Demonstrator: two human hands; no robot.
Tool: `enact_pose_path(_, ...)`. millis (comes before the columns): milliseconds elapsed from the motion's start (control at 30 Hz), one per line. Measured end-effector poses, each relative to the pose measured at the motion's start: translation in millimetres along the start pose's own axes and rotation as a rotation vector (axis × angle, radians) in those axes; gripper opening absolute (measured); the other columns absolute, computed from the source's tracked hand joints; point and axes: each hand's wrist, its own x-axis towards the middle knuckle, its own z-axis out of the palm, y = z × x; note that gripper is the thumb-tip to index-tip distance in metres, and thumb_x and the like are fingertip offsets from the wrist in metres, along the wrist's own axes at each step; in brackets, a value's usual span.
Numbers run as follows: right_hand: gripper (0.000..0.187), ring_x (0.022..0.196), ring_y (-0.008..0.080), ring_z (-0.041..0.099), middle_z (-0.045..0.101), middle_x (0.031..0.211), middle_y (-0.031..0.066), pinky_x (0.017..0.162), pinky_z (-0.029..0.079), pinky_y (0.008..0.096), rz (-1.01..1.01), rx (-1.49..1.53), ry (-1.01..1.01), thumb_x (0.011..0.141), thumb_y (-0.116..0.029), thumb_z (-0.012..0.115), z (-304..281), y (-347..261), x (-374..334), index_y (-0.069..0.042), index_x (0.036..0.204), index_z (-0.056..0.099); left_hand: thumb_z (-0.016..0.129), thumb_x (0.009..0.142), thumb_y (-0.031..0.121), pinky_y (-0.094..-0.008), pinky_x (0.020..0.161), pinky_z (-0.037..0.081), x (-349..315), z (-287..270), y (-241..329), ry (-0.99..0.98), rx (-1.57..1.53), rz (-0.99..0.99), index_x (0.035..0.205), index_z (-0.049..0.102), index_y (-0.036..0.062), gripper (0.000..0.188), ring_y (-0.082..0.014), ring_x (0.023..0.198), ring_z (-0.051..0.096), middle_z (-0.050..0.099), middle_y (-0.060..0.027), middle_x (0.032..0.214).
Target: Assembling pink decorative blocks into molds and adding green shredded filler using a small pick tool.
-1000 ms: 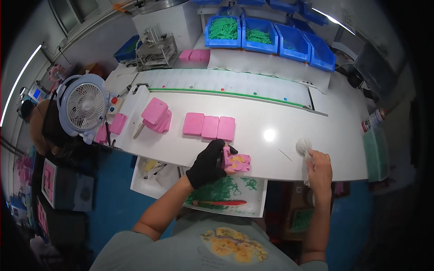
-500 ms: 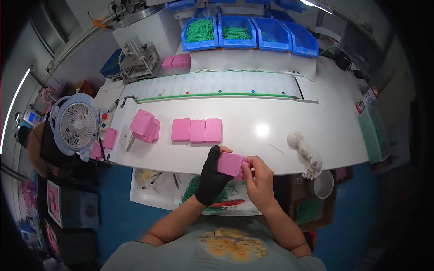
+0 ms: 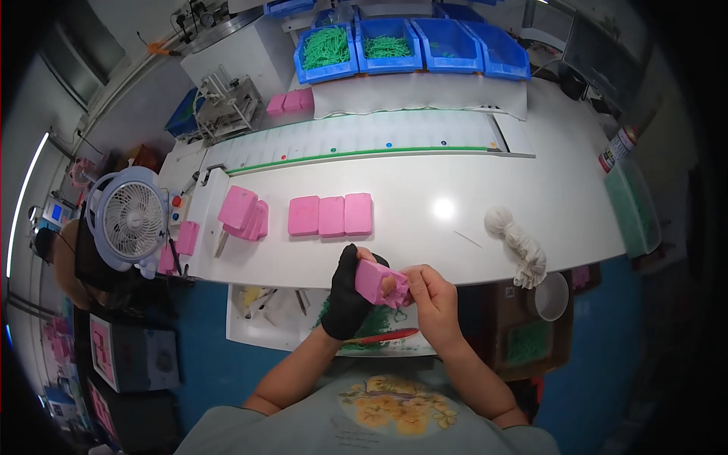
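My left hand (image 3: pixel 348 297), in a black glove with bare fingertips, grips a soft pink rubbery block (image 3: pixel 369 282) above the table's front edge. My right hand (image 3: pixel 436 303) is bare and pinches the block's right end, where the pink material looks folded and uneven. A skin-coloured patch shows in that end; whether it is a fingertip or an opening I cannot tell. On the table beyond, three pink blocks (image 3: pixel 331 217) lie side by side in a row. Left of them, more pink blocks (image 3: pixel 241 209) are stacked at a tilt.
Below my hands, an open drawer (image 3: pixel 254 327) holds green scraps and a red tool (image 3: pixel 383 336). A conveyor (image 3: pixel 364 136) crosses the table, with blue bins (image 3: pixel 389 49) behind. A fan (image 3: pixel 130 218) stands left; a white cloth bundle (image 3: pixel 518 246) and thin stick (image 3: pixel 468 239) lie right.
The pink block has been tilted, bringing its uneven right end into view. My right hand still pinches that end. The conveyor's coloured dots have shifted left, and the head view has moved slightly.
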Motion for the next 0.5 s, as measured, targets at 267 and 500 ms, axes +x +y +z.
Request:
enact_pose_path(267, 0.016, 0.07, 0.0069, 0.056, 0.059, 0.077, 0.0025, 0.064, 0.047, 0.0205, -0.09, -0.135, -0.024, 0.095, -0.013, 0.058, -6.1, 11.7, 4.9, 0.003, 0.098, 0.057, 0.066, 0.088, 0.018, -0.0228, 0.071, 0.046, -3.4, -6.0, -13.8, 0.06, 0.048, 0.02, 0.108, 0.043, 0.0116, 0.031, -0.0081, 0.082, 0.053, 0.051, -0.0011, 0.093)
enact_pose_path(500, 0.014, 0.073, 0.004, 0.054, 0.057, 0.08, 0.0, 0.063, 0.045, 0.0191, 0.009, 0.131, 0.005, 0.094, -0.01, 0.058, -11.5, 20.8, 3.5, 0.002, 0.1, 0.057, 0.06, 0.075, 0.001, -0.0265, 0.078, 0.045, 0.6, -7.2, 11.3, -0.241, 0.111, -0.095, 0.111, 0.042, 0.0091, 0.041, -0.0105, 0.091, 0.048, 0.045, -0.0024, 0.102)
